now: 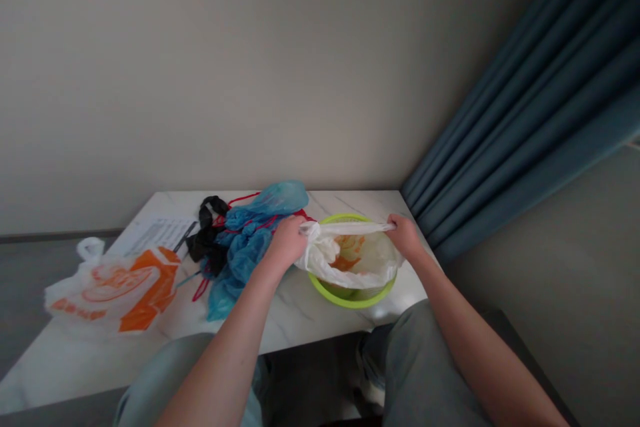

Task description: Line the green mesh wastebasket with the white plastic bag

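Note:
A white plastic bag (360,273) with orange print hangs with its mouth stretched wide inside a lime-green basket (353,302). My left hand (290,238) is closed on the bag's left edge, where the plastic bunches up. At the opposite edge, my right hand (404,235) pinches the rim. Both hands are raised slightly above the basket's rim. Just left of my left hand lies a heap of crumpled blue plastic bags (245,247) with red drawstrings. The bottom of the white bag is hidden in the basket.
A white marbled table (285,333) stands against a grey wall. On its left lie another white-and-orange plastic bag (120,287), black plastic bags (207,247), a printed sheet (150,233) and a pen (185,235). A blue curtain (520,93) hangs at the right. My knees are at the table's front edge.

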### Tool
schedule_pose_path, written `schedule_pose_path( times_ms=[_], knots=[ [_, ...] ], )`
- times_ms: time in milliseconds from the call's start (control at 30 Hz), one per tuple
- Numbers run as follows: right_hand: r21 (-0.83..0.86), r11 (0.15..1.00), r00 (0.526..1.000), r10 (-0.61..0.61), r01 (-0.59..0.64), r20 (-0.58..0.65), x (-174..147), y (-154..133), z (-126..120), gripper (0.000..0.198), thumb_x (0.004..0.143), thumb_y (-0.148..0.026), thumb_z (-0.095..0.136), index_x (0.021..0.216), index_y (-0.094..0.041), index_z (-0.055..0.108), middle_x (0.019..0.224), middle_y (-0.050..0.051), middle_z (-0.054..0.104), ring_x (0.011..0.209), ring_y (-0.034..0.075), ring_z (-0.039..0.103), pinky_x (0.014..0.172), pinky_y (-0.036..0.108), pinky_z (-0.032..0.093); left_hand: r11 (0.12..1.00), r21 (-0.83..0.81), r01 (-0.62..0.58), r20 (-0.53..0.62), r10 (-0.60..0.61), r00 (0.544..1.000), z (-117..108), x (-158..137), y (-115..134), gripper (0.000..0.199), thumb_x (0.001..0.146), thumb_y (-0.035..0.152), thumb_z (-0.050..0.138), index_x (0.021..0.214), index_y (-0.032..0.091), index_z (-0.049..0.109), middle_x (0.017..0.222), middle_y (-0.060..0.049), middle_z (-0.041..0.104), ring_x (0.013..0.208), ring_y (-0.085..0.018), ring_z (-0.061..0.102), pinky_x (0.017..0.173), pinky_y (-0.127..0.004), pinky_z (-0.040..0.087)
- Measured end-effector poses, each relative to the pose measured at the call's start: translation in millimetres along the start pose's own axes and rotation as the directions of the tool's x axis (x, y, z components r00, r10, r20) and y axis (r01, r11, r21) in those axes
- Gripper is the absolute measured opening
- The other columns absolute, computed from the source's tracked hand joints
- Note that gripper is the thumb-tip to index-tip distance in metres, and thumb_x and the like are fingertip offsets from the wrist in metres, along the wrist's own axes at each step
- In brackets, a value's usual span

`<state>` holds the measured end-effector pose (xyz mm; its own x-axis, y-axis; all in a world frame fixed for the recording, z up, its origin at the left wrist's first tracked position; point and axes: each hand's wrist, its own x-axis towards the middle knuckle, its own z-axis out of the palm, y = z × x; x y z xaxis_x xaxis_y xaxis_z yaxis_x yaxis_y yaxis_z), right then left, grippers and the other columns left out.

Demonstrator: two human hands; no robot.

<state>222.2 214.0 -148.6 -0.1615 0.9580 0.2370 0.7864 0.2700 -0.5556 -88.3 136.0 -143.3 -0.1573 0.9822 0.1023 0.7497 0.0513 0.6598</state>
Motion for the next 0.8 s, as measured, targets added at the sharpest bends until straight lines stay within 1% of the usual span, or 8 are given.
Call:
schedule_pose_path(
  times_ms=[100,200,300,433,500,600,700,800],
  knots=[
    [-0.035,0.999,0.999,-0.023,0.024,0.03,-3.4,-3.6,0.4,0.018,0.066,-0.022,0.055,0.057,-0.022,0.039,0.052,-0.004,0.04,0.056,0.014,0.039,0.054,0.027,0.023,0.997,-0.038,0.061,0.003,-0.061,0.998,2.7,1.4,1.5,0.024,0.071,0.006,0.048,0.08,0.019,0.065,0.088,-0.009,0.07,0.091,-0.025,0.065,0.081,-0.032,0.047],
    [0.008,0.995,0.987,-0.097,0.097,0.125,-8.0,-9.3,-1.7,0.021,0.074,-0.032,0.059,0.063,-0.021,0.046,0.058,-0.003,0.047,0.059,0.014,0.044,0.057,0.026,0.028,0.965,-0.234,0.115,0.005,-0.117,0.993,3.0,5.3,-2.9,0.017,0.077,0.013,0.046,0.077,0.019,0.062,0.08,-0.005,0.068,0.08,-0.022,0.063,0.071,-0.03,0.047],
    [0.108,0.979,0.958,-0.193,0.173,0.21,-11.3,-14.4,-4.2,0.029,0.079,-0.046,0.062,0.07,-0.021,0.049,0.067,-0.002,0.052,0.066,0.016,0.049,0.061,0.026,0.033,0.89,-0.429,0.156,-0.012,-0.179,0.984,-0.6,8.5,-6.2,0.031,0.091,0.032,0.037,0.075,0.02,0.061,0.076,-0.004,0.068,0.075,-0.021,0.062,0.066,-0.03,0.046],
    [0.247,0.955,0.949,-0.223,0.166,0.224,-12.0,-14.9,-3.7,0.037,0.088,-0.052,0.051,0.068,-0.022,0.043,0.067,-0.002,0.045,0.066,0.016,0.046,0.062,0.026,0.034,0.939,-0.306,0.156,-0.049,-0.179,0.983,-8.1,5.6,-2.1,0.032,0.085,0.048,0.055,0.067,0.021,0.056,0.066,-0.001,0.062,0.065,-0.019,0.057,0.06,-0.029,0.039],
    [0.285,0.949,0.959,-0.199,0.138,0.201,-10.6,-11.4,-1.2,0.037,0.089,-0.05,0.049,0.066,-0.023,0.039,0.064,-0.003,0.04,0.063,0.015,0.042,0.06,0.026,0.033,0.97,-0.227,0.091,-0.076,-0.11,0.991,-9.8,2.9,0.5,0.024,0.08,0.038,0.062,0.067,0.021,0.053,0.064,0.002,0.057,0.062,-0.016,0.053,0.058,-0.027,0.036],
    [0.27,0.953,0.982,-0.168,0.14,0.084,-6.2,-4.7,4.7,0.032,0.088,-0.046,0.049,0.068,-0.023,0.038,0.064,-0.003,0.038,0.063,0.015,0.039,0.06,0.027,0.032,0.981,-0.192,-0.012,-0.086,-0.005,0.996,-7.0,2.1,0.9,0.019,0.083,0.029,0.057,0.068,0.022,0.05,0.064,0.003,0.054,0.063,-0.014,0.051,0.06,-0.025,0.035],
    [0.218,0.961,0.986,-0.162,0.169,-0.048,0.9,0.3,13.1,0.028,0.087,-0.042,0.048,0.069,-0.024,0.036,0.065,-0.002,0.04,0.065,0.016,0.04,0.063,0.027,0.033,0.985,-0.17,-0.02,-0.138,-0.003,0.99,1.8,6.7,-2.3,0.018,0.086,0.029,0.054,0.07,0.022,0.048,0.066,0.003,0.054,0.064,-0.014,0.049,0.062,-0.025,0.036],
    [0.194,0.968,0.986,-0.142,0.158,-0.093,9.7,3.2,22.1,0.022,0.086,-0.039,0.049,0.072,-0.024,0.04,0.068,-0.001,0.048,0.067,0.017,0.046,0.065,0.028,0.037,0.983,-0.185,-0.021,-0.24,-0.024,0.97,13.8,13.6,-6.6,0.02,0.09,0.029,0.05,0.072,0.022,0.045,0.067,0.003,0.051,0.064,-0.014,0.047,0.063,-0.024,0.035]
  ],
)
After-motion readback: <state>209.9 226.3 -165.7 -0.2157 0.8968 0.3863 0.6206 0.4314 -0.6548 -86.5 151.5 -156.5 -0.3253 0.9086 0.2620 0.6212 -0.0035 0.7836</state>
